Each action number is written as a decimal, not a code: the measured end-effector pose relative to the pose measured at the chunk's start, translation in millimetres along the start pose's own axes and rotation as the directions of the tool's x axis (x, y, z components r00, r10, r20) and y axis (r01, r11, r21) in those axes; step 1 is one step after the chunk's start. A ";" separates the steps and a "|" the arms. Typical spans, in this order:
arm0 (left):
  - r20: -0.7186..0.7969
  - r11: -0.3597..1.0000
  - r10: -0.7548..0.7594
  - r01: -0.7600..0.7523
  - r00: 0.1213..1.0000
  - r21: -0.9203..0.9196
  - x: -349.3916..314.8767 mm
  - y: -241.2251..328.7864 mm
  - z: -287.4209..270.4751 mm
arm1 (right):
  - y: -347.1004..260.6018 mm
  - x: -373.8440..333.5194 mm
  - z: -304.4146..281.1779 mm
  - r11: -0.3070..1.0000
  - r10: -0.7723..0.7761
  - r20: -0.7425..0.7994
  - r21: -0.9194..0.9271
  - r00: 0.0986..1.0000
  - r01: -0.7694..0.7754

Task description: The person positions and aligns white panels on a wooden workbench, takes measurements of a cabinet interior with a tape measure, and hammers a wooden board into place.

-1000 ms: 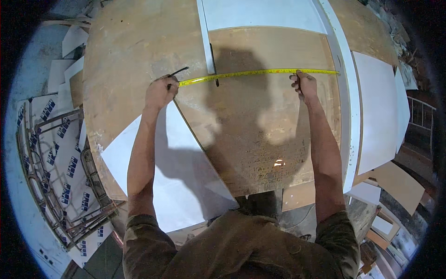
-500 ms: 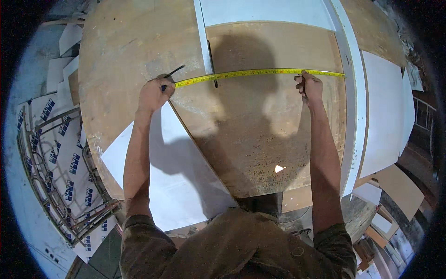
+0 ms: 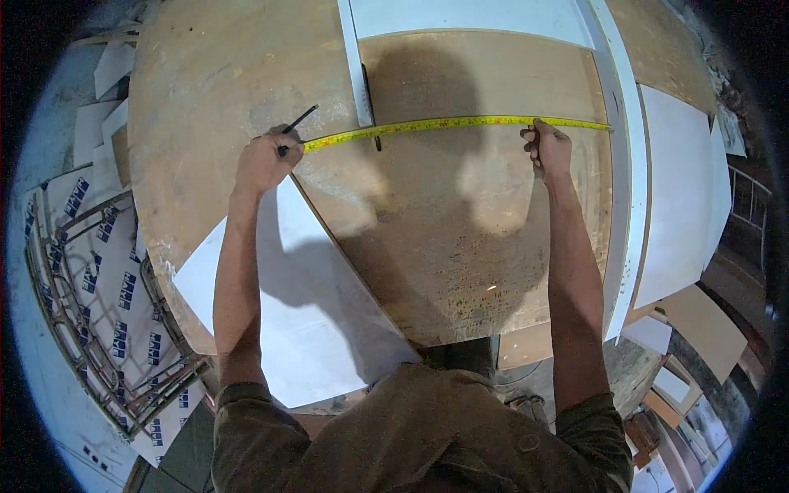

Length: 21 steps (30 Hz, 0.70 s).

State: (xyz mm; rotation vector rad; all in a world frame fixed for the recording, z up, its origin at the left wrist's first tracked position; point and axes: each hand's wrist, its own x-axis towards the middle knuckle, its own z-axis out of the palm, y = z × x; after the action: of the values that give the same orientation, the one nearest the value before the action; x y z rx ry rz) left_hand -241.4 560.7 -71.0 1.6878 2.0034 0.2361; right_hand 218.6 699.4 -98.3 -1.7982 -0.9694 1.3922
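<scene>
A yellow tape measure (image 3: pixel 448 122) is stretched from left to right above the brown wooden tabletop. Its left end is gripped in my left hand (image 3: pixel 265 167), whose fingers hide the case if it is there. A thin black pen-like stick (image 3: pixel 301 118) also pokes out of that hand. My right hand (image 3: pixel 552 154) is closed, pinching the tape between thumb and fingers short of its right end. That end meets the long white-faced strip (image 3: pixel 625 177) at the right. Below my left hand lies a white panel (image 3: pixel 308 296) with a slanting brown edge.
A narrow white strip (image 3: pixel 356 78) runs away from me under the tape, with a dark slim bar (image 3: pixel 372 103) beside it. A white board (image 3: pixel 477 18) lies at the far side. More white sheets (image 3: pixel 678 197) stand right; bent metal tubing (image 3: pixel 62 287) is at the left.
My left hand has shifted slightly to the left with the tape and the black stick. My right hand keeps its pinch in nearly the same place.
</scene>
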 end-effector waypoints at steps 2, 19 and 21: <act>-0.038 0.999 0.043 -0.043 0.998 -0.001 -1.8 1.8 0.0 | 3.1 5.5 -1.7 1.000 0.001 0.009 -0.023 1.000 -0.001; -0.077 0.999 0.031 -0.029 0.997 0.021 -7.8 0.7 -10.6 | 24.0 -44.0 -128.4 0.435 -0.752 -0.067 -0.798 0.656 0.417; -0.091 0.999 0.044 -0.042 0.995 0.028 -2.7 6.8 -6.4 | 11.4 -56.9 -200.5 0.345 -0.809 -0.125 -0.892 0.574 0.291</act>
State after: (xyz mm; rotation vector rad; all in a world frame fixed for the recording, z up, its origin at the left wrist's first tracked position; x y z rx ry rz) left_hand -238.2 560.8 -61.8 1.7672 2.0462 0.3091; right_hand 406.7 633.3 -36.5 -1.8985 -1.8364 -0.2039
